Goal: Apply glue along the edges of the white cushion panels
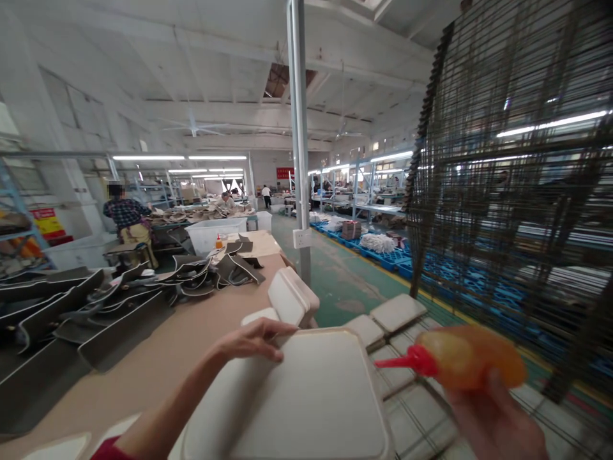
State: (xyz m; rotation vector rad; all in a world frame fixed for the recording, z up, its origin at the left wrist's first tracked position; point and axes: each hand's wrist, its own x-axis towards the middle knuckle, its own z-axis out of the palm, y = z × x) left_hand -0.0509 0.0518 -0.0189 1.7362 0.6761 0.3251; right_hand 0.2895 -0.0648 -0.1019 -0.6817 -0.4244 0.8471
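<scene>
L hand [253, 342] rests fingers-down on the far edge of a big off-white pad [306, 396], flat, rounded-square, smooth matte face w/ a raised rim; fingers spread and pressing, not gripping. R hand [498, 425] is wrapped round a squeeze bottle [472, 358], translucent amber body, soft-looking, red cone nozzle pointing left over the gap just beside the pad's right edge; bottle blurred, level not readable. Pad sits on the near end of a long tan worktable [163, 358], smooth board top; its right edge runs off toward a grey steel post [299, 128]. More pale pads: one tilted up on edge [293, 297] just beyond the big one, several lying flat on a wire-grid surface [412, 409] to the right. Left part of table crowded w/ dark curved panels [96, 306], thin pale edging, overlapping in heaps; bare table strip between them and the pad. Right of post: green floor aisle [345, 281], open, well apart from the hands. Dark wire-mesh rack [507, 191] close on the right. A person in a checked shirt [125, 220] stands far left at another bench.
</scene>
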